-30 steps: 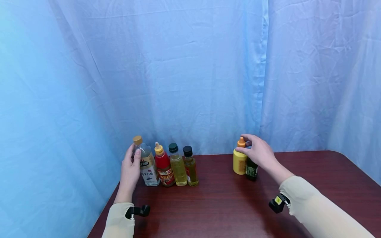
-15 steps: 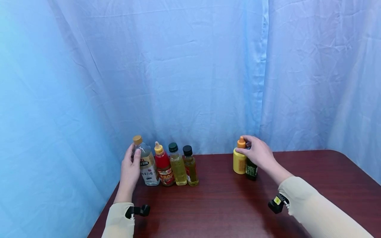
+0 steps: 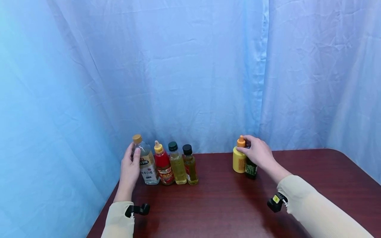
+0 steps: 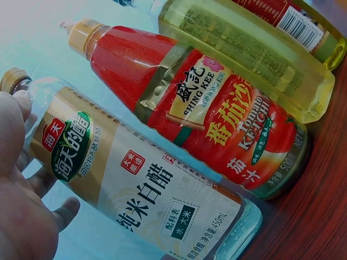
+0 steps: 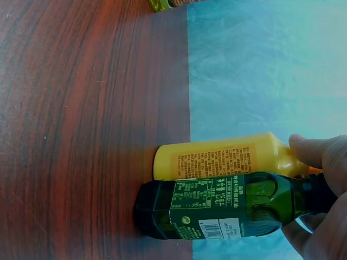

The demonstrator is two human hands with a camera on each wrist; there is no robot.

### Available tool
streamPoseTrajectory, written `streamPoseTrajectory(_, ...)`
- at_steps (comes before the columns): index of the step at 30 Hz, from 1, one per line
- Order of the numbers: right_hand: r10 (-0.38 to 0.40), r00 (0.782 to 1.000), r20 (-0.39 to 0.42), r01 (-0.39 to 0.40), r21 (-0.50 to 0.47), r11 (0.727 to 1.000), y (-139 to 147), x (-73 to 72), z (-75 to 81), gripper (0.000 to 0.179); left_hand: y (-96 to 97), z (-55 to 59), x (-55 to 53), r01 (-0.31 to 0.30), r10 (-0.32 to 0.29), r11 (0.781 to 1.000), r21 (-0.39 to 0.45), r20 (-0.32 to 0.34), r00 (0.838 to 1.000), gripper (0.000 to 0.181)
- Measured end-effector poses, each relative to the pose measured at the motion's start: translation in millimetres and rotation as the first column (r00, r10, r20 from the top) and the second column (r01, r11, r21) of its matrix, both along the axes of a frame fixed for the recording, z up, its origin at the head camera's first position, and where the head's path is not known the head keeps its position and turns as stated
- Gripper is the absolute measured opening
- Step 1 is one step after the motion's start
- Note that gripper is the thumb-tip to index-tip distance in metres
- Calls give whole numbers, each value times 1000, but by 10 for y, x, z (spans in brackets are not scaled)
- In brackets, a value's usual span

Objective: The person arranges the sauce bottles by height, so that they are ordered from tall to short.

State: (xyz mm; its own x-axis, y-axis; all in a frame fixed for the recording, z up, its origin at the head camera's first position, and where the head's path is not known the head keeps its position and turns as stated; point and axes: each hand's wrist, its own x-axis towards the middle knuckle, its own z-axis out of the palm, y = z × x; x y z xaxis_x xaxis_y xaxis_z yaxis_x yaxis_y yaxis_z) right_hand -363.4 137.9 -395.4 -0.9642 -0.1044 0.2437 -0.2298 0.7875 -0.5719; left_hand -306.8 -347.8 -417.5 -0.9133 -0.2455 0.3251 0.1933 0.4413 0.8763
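My left hand [image 3: 130, 165] holds the white vinegar bottle [image 3: 150, 173] at its upper left side, thumb in front and fingers partly hidden behind. That bottle stands upright beside a red ketchup bottle [image 4: 190, 108]. On the right, a dark green olive oil bottle [image 5: 217, 208] stands in front of and against a yellow squeeze bottle [image 3: 239, 160] with an orange cap [image 3: 241, 142]. My right hand [image 3: 258, 152] grips the green bottle around its neck, its thumb passing close to the yellow bottle's shoulder. Whether the thumb touches the yellow bottle is hard to tell.
A square bottle of pale yellow oil [image 3: 179, 170] and a smaller black-capped oil bottle [image 3: 191, 170] continue the left row. Behind the dark red wooden table [image 3: 214, 205] hangs a blue curtain [image 3: 190, 76], close to the bottles.
My right thumb and fingers have drawn slightly closer together around the green bottle's neck. My left hand and the bottles stay where they were; the view has shifted very slightly.
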Motion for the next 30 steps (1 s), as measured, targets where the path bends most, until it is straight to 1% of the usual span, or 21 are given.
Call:
streamPoseTrajectory(13,-8,1000,-9,8,11,1000,-6,-10,2,65,0,2,-30,-3,3,1000,8,-14,1000,73)
streamPoseTrajectory(30,-20,1000,-14,20,15,1000,-7,4,-2,65,2,6,-4,5,-5,1000,4,3,1000,74)
